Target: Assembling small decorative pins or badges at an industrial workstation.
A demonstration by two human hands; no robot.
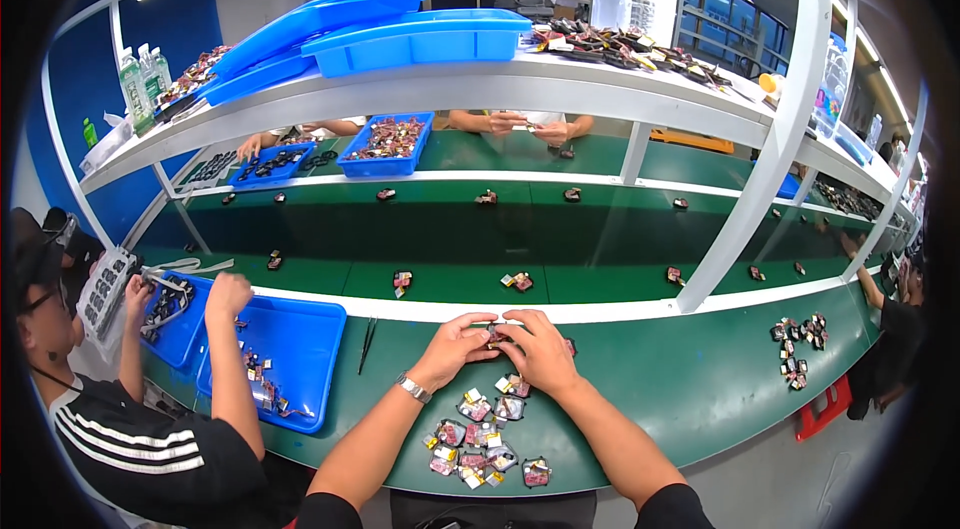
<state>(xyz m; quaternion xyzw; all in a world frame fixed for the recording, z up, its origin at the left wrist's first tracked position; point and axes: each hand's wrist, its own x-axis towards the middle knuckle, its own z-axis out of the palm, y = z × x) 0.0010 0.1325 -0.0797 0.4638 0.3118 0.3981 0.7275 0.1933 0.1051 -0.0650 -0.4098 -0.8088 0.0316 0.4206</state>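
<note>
Near the far edge of the green bench, my left hand and my right hand come together with bent fingers around a small electronic module. It looks dark with a reddish part, and my fingertips cover most of it. Another module lies just right of my right hand, partly hidden. Between my forearms lies a loose group of similar modules, with black frames, reddish boards and silver and yellow pieces. One module sits slightly apart at the group's right.
Black tweezers lie left of my hands, beside a blue tray into which a co-worker's arm reaches. Beyond a white rail, spaced modules lie on a green strip. A white post slants at right; more modules lie farther right.
</note>
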